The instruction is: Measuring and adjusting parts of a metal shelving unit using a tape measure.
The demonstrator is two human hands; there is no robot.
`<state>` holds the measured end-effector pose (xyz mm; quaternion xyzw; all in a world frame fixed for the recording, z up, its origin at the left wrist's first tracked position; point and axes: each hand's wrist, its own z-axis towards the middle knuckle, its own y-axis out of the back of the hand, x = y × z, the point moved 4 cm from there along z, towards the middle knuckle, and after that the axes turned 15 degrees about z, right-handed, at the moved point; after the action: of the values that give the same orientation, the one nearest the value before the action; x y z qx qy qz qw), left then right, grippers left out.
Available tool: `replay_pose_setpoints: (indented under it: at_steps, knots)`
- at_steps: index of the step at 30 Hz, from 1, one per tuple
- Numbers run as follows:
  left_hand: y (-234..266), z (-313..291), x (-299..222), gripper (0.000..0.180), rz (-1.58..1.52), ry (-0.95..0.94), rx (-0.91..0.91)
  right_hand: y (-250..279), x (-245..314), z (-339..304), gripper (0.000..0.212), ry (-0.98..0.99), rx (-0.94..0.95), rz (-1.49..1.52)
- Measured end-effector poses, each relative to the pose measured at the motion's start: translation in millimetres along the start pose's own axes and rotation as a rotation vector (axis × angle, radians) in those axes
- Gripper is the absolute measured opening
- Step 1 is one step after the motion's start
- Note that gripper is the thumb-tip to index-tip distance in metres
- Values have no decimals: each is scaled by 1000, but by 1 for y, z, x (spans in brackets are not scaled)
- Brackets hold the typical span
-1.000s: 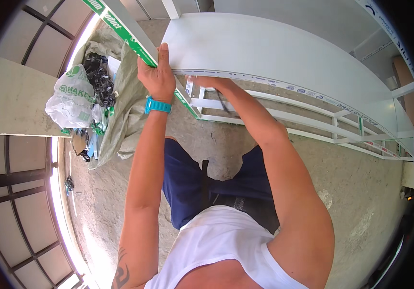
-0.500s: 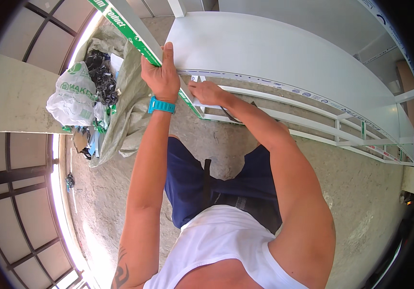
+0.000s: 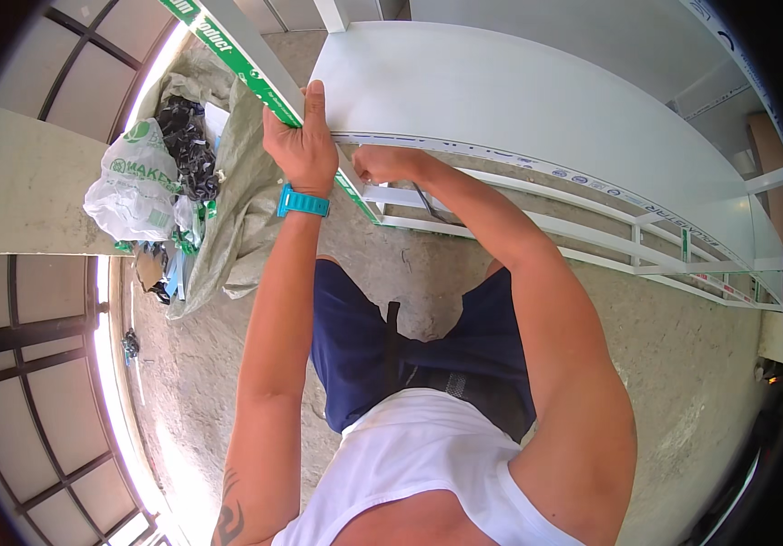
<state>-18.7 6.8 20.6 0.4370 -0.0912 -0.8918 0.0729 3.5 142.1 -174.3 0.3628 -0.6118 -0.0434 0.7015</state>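
Left grip: from my remote seat I see the left hand [image 3: 302, 150] wrapped around the white post [image 3: 248, 69], thumb lying up along it.
Right curl: the right hand [image 3: 386, 164] has its fingers bent in, just right of the post; I cannot tell whether anything is pinched there.
Dark strip: a thin dark piece [image 3: 425, 201] shows by the right wrist; I cannot make out what it is or whether it is held.
Post: it slants across my upper left, and the left hand is on it at the near corner of the white panel [image 3: 519, 100].
Done: the panel lies along its front rail [image 3: 464, 150], and I judge this corner joined, though the hand covers the meeting point.
Left: green film on the post and printed film on the rail are both unpeeled where I can see them.
Underneath: the lower frame bars [image 3: 583, 229] run off to my right.
In the way: the rail's edge and the bars crowd the right hand.
Beside: a grey sack [image 3: 241, 246], white plastic bag [image 3: 137, 193] and black crumpled plastic [image 3: 189, 162] heap up left of the left forearm.
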Motion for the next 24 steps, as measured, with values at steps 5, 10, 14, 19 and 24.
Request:
replay_pose_setpoints:
  at_steps: [5,10,14,19,24]
  knots:
    - [0,-3,4,23,-57,40,-15,2,21,4,8,-50,-44,-18]
    - [7,-3,7,23,-83,71,-23,9,57,4,11,-153,-121,-104]
    - [3,-2,2,22,-68,95,-4,4,31,2,8,29,-105,-21]
    - [-5,-2,-4,23,-62,48,10,-4,-3,-2,11,-17,-233,-223]
    - [11,-4,6,23,-43,67,-9,-13,22,-13,11,-115,-323,-35]
